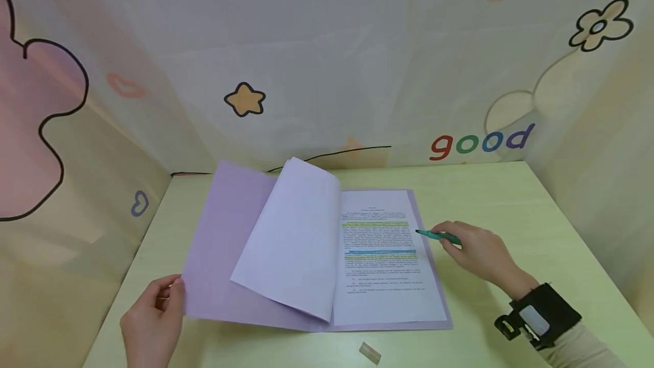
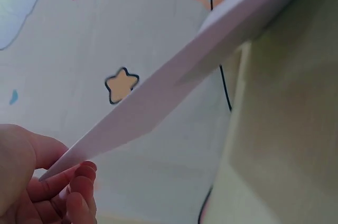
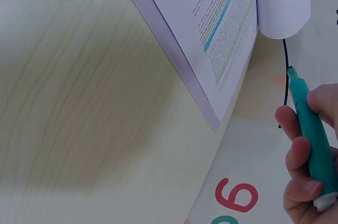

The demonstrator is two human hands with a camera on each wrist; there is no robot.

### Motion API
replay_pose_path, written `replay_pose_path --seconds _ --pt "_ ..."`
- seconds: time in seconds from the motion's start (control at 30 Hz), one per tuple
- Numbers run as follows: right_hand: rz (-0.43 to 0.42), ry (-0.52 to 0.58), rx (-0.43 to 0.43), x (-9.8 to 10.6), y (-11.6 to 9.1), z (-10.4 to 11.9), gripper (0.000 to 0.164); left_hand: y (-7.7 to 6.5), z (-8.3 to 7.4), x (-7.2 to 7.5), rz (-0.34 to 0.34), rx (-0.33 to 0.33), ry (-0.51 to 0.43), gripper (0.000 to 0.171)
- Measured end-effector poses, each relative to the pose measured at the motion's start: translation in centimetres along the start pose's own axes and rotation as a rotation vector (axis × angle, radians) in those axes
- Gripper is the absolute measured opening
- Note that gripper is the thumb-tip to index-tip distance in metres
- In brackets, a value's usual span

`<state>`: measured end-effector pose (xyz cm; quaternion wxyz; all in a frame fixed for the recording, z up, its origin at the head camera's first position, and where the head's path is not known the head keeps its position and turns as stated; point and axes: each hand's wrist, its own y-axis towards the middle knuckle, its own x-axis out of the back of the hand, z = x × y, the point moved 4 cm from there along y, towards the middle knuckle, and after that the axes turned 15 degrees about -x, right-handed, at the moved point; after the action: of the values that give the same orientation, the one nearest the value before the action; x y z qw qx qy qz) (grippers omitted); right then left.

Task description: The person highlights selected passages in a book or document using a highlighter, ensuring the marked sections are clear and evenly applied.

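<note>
A purple folder (image 1: 225,231) lies spread on the table, its left cover lifted at the outer edge. My left hand (image 1: 155,322) pinches that edge between thumb and fingers; the left wrist view shows the cover (image 2: 137,108) slanting up from the grip. Blank white sheets (image 1: 293,243) are turned over and curl across the fold. On the right side is a printed page (image 1: 385,300) with yellow-green and blue highlighted lines. My right hand (image 1: 480,251) holds a teal highlighter (image 3: 311,139), its uncapped-looking dark tip beside the page's right edge, apparently above the paper.
A small clear piece (image 1: 370,352), perhaps a clip or cap, lies on the pale wood table (image 1: 490,192) near the front edge. A printed cloth backdrop (image 1: 327,72) encloses the table at the back and sides. My right wrist carries a black strapped camera (image 1: 541,317).
</note>
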<state>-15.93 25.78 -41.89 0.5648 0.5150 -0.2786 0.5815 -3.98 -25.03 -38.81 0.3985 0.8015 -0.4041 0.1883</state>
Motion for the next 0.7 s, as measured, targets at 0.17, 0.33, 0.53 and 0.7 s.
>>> replay_pose_path --seconds 0.17,0.33,0.53,0.7 --pt "-0.029 0.002 -0.016 0.0 0.0 -0.4 0.024 0.4 -2.6 0.1 -0.021 -0.027 -0.076 0.013" --pt "-0.034 0.007 -0.029 0.2 0.0 -0.5 0.025 0.7 -5.7 0.0 -0.033 -0.146 -0.144 0.014" --pt "-0.035 0.009 -0.041 0.3 -0.2 -0.6 0.026 0.7 -8.8 -0.4 0.015 -0.3 -0.232 0.025" --pt "-0.042 0.015 -0.051 0.5 -0.3 -0.7 0.026 0.6 -10.8 -1.0 0.091 -0.387 -0.314 0.034"
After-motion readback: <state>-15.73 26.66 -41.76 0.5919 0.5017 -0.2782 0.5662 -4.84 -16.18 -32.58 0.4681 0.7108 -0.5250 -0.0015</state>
